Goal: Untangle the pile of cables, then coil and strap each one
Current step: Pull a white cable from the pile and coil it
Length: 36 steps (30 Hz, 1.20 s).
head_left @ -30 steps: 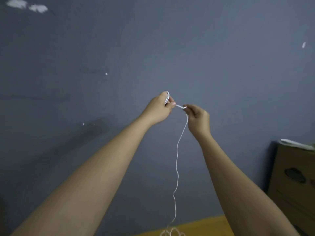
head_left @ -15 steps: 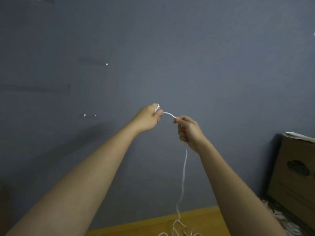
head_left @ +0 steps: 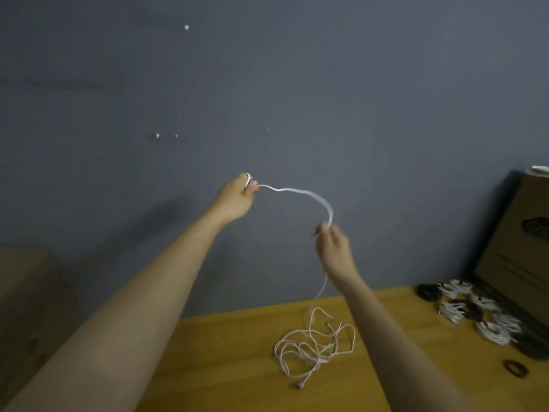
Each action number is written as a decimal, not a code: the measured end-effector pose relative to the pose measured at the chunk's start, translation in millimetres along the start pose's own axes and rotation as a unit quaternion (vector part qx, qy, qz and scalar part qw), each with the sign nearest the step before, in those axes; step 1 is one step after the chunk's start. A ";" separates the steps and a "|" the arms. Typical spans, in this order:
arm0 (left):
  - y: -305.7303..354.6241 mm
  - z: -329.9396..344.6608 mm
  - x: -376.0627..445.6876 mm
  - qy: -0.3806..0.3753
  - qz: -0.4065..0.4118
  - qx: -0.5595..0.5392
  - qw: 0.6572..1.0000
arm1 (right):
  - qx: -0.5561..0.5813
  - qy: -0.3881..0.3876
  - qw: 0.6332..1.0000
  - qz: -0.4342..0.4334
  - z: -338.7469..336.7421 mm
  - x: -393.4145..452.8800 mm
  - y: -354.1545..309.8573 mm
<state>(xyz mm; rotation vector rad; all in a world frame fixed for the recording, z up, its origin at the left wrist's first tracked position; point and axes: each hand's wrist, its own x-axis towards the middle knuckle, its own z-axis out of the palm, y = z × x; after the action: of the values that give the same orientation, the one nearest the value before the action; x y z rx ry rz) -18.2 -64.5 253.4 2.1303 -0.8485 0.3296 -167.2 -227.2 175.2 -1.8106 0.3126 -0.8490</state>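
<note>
**Q:** Since the earlier frames, what has changed?

**A:** Both hands have drawn apart. The right hand [head_left: 334, 248] has dropped down and to the right, and a loose arc of white cable [head_left: 300, 193] now spans the gap between it and the left hand [head_left: 234, 200]. The view has also tilted down, so the wooden table [head_left: 225, 352] now shows.

**Q:** How is each hand holding?

**A:** The left hand grips a small coil of cable in curled fingers, with a loop showing at its top. The right hand pinches the strand between thumb and fingertips [head_left: 319, 231]; below it the cable drops to the table.

**Q:** Where does the rest of the cable lie?

**A:** It lies in a loose tangle [head_left: 315, 343] on the table, below the right forearm, with a plug end at its near edge. Finished bundles [head_left: 472, 310], white and dark, sit near a cardboard box [head_left: 517, 242] at far right. A dark ring [head_left: 515, 367] lies on the table close by, possibly a strap; I cannot tell.

**Q:** How will the cable handle, and where should it be held?

**A:** By its sag and kinks it appears thin, light and limp, likely to snag on its own loops. A light pinch just ahead of the coil seems best, letting the strand slide through the fingers rather than pulling against the tangle.
</note>
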 end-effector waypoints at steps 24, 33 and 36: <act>-35.6 37.1 -128.4 -0.162 -0.056 -0.166 0.971 | -0.353 -0.170 0.816 -0.425 33.7 -100.5 28.2; -2.1 39.0 -178.5 -0.301 -0.045 -0.390 0.869 | -0.090 -0.264 0.956 -0.094 5.2 -39.6 3.7; 3.7 34.9 -180.4 -0.230 -0.050 -0.505 0.831 | -0.034 -0.258 0.965 0.004 18.1 -64.4 35.5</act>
<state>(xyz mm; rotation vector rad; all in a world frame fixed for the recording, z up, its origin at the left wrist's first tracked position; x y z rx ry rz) -156.1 -9.7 145.0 1.2178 -0.8837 -0.6152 -194.5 -191.5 114.2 -2.0174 0.0117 -0.3378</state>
